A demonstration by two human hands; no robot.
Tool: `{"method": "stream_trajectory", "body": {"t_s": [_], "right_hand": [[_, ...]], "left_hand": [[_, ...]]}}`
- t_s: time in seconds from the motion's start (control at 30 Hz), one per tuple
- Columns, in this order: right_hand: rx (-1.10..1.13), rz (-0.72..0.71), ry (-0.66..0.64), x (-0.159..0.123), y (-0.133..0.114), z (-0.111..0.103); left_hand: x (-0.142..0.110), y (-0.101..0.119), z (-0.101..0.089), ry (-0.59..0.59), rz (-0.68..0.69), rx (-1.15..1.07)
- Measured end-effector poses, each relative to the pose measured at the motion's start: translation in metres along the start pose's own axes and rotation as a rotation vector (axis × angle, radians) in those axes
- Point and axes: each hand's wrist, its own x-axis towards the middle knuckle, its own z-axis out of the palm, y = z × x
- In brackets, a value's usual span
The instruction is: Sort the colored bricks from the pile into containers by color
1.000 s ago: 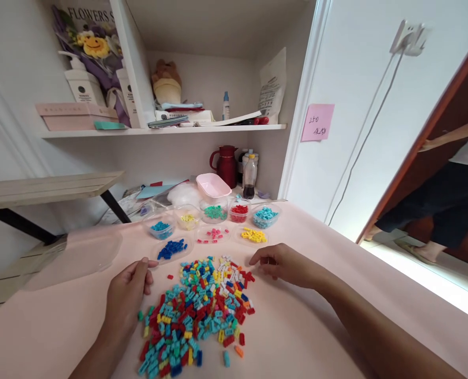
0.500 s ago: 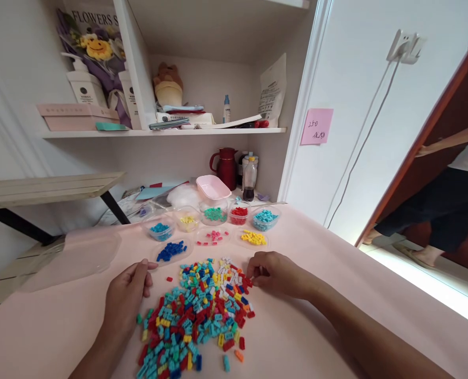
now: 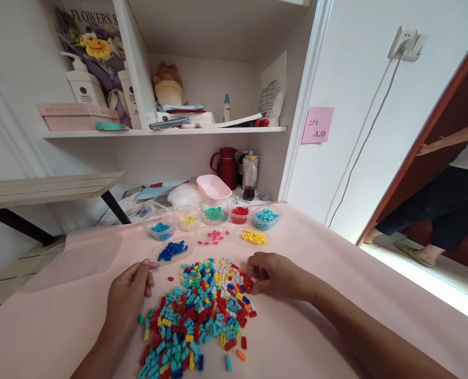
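Observation:
A heap of small mixed-colour bricks (image 3: 200,313) lies on the pink table (image 3: 305,337) before me. My right hand (image 3: 275,273) rests at the heap's upper right edge, fingertips curled onto the red and white bricks there; whether a brick is pinched is unclear. My left hand (image 3: 129,297) lies on the table at the heap's left edge, fingers loosely curled, holding nothing visible. Behind the heap stand clear dishes of sorted bricks: dark blue (image 3: 171,249), pink (image 3: 213,236), yellow (image 3: 254,237), light blue (image 3: 160,228), pale yellow (image 3: 188,219), green (image 3: 215,213), red (image 3: 239,211), cyan (image 3: 266,215).
A clear lid (image 3: 73,258) lies at the left. A pink tub (image 3: 213,186), a red jug (image 3: 226,166) and a bottle (image 3: 249,178) stand at the back under a cluttered shelf (image 3: 162,131). Another person (image 3: 442,200) stands in the doorway at the right.
My right hand has slid left and toward me, from open table onto the heap's upper right edge, its fingers curling in. My left hand has hardly moved.

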Motion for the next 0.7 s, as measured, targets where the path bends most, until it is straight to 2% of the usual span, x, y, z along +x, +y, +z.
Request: {"method": "stream_trajectory", "body": {"t_s": [0.37, 0.7], "right_hand": [[-0.02, -0.023, 0.048, 0.003, 0.008, 0.0], [-0.006, -0.074, -0.074, -0.001, 0.008, -0.008]], "left_hand": [[-0.001, 0.002, -0.002, -0.028, 0.01, 0.026], [0.0, 0.0, 0.0, -0.04, 0.008, 0.01]]}}
